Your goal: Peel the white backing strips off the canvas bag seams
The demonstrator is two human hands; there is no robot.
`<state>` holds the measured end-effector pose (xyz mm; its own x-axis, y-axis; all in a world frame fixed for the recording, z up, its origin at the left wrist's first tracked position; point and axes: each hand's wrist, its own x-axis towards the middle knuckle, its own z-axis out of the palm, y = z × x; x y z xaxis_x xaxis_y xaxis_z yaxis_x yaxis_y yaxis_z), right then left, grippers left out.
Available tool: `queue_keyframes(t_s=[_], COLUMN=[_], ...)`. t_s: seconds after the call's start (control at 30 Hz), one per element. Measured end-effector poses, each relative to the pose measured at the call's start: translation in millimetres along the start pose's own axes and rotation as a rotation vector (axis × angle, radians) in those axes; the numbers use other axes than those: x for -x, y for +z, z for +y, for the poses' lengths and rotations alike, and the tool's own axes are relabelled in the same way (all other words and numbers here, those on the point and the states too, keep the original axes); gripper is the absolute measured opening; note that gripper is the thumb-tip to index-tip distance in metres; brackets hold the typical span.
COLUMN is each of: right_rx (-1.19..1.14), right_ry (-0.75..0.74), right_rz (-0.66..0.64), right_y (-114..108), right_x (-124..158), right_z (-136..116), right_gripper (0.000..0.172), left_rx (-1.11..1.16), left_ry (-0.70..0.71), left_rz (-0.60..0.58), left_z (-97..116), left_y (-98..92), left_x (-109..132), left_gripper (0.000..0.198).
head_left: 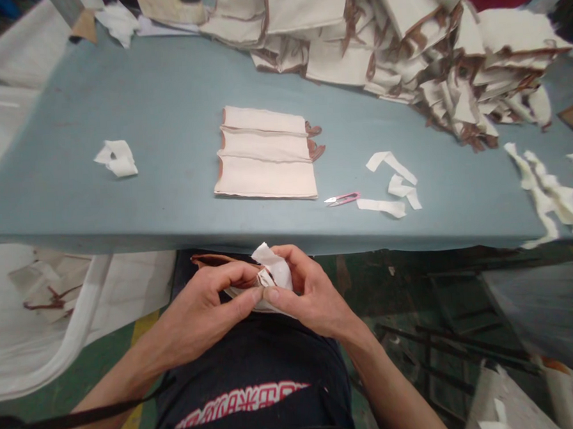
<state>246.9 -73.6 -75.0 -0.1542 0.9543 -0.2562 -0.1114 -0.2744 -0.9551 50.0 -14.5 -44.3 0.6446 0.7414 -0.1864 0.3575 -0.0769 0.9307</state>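
Close to my body, below the table's front edge, my left hand (228, 291) and my right hand (307, 287) meet on a cream cloth pouch (240, 292) with brown trim. Both hands pinch it, thumbs nearly touching. A white strip (276, 266) sticks up between them by my right fingers. Much of the pouch is hidden behind the hands. On the table beyond lie several similar cream pouches (268, 177), overlapped in a neat row, brown cords at their right side. Pink-handled thread snips (342, 199) rest just right of that row.
Loose white strips (382, 207) lie beside the snips, with more strips (547, 191) at the table's right. A crumpled white scrap (116, 158) is at left. A large heap of cream pouches (340, 61) covers the back. A white bin (81, 327) holding pouches stands lower left.
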Motion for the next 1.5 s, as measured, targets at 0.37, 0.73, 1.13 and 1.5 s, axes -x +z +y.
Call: queue_keyframes(t_s=[0.37, 0.73, 1.13, 1.5], right_rx=[-0.135, -0.227, -0.145, -0.106], right_ry=[0.054, 0.092, -0.001, 0.028], right_rz=[-0.025, -0.069, 0.037, -0.035], right_y=[1, 4, -1, 4], right_x=[-3, -6, -3, 2], right_z=[-2, 4, -2, -13], right_gripper=[0.051, 0.056, 0.059, 0.047], left_rx=[0.015, 0.012, 0.056, 0.027], left_ry=[-0.012, -0.021, -0.042, 0.034], left_rz=[0.043, 0.03, 0.022, -0.023], left_z=[4, 0, 4, 4], left_y=[7.1, 5.0, 5.5, 3.7], left_x=[0, 6, 7, 10], left_gripper=[0.022, 0.021, 0.022, 0.019])
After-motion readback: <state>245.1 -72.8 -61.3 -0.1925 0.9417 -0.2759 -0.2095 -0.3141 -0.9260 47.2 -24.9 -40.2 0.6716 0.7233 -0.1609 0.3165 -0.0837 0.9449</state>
